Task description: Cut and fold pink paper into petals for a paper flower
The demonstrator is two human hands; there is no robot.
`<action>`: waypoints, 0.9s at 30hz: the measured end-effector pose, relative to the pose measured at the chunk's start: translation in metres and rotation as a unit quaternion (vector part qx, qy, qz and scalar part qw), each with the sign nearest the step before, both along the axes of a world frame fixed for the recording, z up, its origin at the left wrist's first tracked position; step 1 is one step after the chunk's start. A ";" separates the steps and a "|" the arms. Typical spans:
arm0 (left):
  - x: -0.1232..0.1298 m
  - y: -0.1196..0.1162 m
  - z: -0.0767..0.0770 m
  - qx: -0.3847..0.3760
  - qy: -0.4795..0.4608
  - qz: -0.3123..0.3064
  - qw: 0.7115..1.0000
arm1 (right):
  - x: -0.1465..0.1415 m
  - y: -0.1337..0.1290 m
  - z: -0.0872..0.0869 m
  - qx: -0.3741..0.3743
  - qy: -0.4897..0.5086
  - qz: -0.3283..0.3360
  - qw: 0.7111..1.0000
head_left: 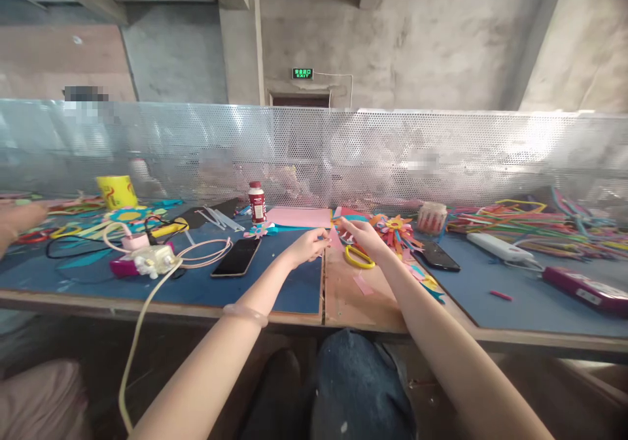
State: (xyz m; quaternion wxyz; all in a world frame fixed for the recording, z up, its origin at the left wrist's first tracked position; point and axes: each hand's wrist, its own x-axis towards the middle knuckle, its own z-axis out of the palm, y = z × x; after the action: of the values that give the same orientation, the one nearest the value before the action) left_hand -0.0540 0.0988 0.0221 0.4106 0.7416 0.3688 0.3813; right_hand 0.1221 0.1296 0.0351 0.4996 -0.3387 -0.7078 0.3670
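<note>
My left hand (308,247), with a pale bangle on its wrist, hovers over the inner edge of the blue mat. Its fingers are curled together; whatever they pinch is too small to make out. Close by on the right, my right hand (362,236) has its fingers bent toward the left one, their tips partly hidden. Pink paper (335,240) shows between the hands. Below my right hand lies a yellow loop (360,257) like a scissors handle. A pink scrap (364,284) rests on the bare wood. Colourful paper flowers (396,229) lie beside my right wrist.
A red-capped bottle (256,203) stands behind a phone (237,258). Left are a power strip (147,260) with cables and a yellow tin (118,192); another person's hand (22,218) is at far left. Paper strips (520,227) and a second phone (438,255) lie right. A perforated metal screen (392,159) backs the table.
</note>
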 end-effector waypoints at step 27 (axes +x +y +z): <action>0.000 -0.005 0.002 0.005 0.013 0.017 1.000 | -0.006 0.003 -0.010 -0.054 0.077 0.088 0.992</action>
State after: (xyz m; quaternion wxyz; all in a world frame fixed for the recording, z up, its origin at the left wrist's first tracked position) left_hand -0.0540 0.0943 0.0241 0.3954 0.7422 0.3849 0.3803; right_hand 0.1159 0.1329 0.0250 0.4993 -0.2725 -0.6733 0.4723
